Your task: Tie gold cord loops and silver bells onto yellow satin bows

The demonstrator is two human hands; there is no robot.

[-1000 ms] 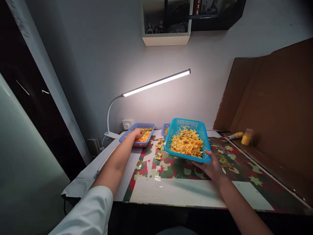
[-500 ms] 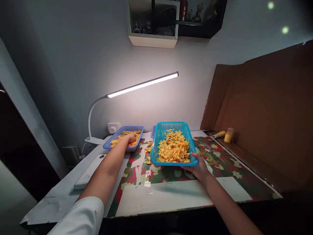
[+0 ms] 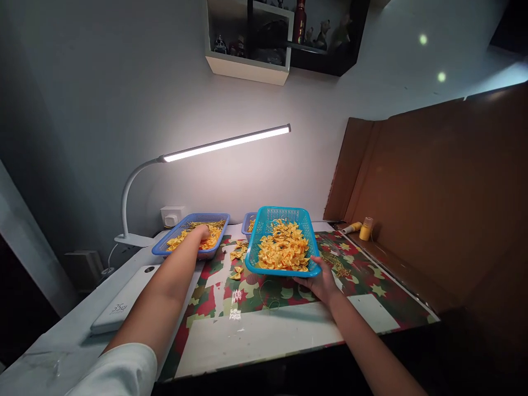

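My right hand point(image 3: 322, 279) grips a turquoise plastic basket point(image 3: 251, 254) at its near right corner, thumb on the rim and fingers underneath. The basket is tilted toward me above the table and holds a heap of yellow ribbon bows point(image 3: 284, 245). My left hand point(image 3: 203, 232) reaches into a purple-blue basket point(image 3: 163, 243) at the back left, among more yellow bows point(image 3: 212, 236) and gold twist ties point(image 3: 198, 224). The fingers of that hand are hidden, so their grip does not show. A few loose bows point(image 3: 236, 273) lie between the two baskets.
Behind the turquoise basket stands another purple basket point(image 3: 248, 222), partly hidden. A white power bank point(image 3: 119, 305) lies at the left, below a clamp lamp point(image 3: 226, 143). Gold ties point(image 3: 338, 265) and a yellow-filled bottle point(image 3: 365, 229) are at the right, beside a cardboard wall point(image 3: 433, 203).
The view has turned to the right, so everything appears farther left. My left hand stays in the purple-blue basket, and my right hand still holds the turquoise basket.
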